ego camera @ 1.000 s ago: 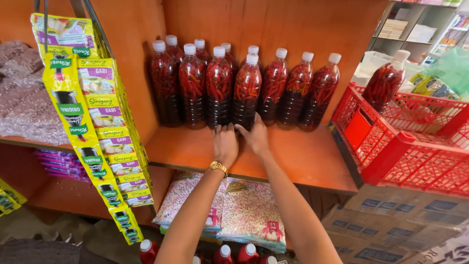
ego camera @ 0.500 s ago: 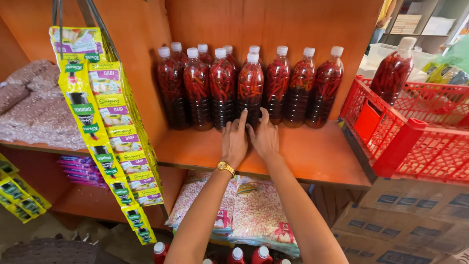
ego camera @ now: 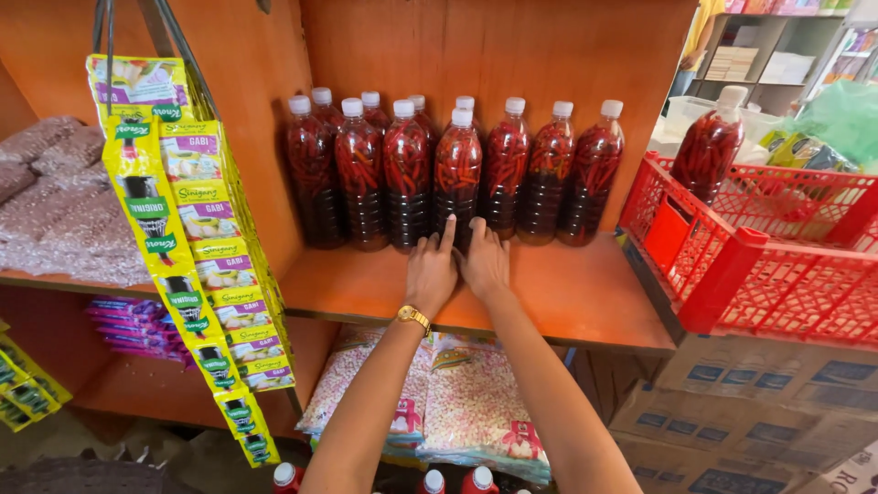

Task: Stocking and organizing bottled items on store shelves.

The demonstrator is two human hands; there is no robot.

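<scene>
A: What are the hands doing?

B: Both are lying open and flat, grasping nothing. The left hand (ego camera: pixel 430 273) is touching the front bottle (ego camera: pixel 457 174) with a raised finger; the right hand (ego camera: pixel 485 263) is resting just beside it.

A: And that bottle?

B: It is standing upright on the shelf (ego camera: pixel 567 297), in front of the row of chilli bottles. A red crate (ego camera: pixel 768 265) is sitting to the right, and sachet strips (ego camera: pixel 197 247) are hanging on the left.

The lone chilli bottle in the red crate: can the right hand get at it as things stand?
Probably yes. The right hand rests on the shelf; the bottle stands upright in the open-topped crate, nothing between them.
</scene>
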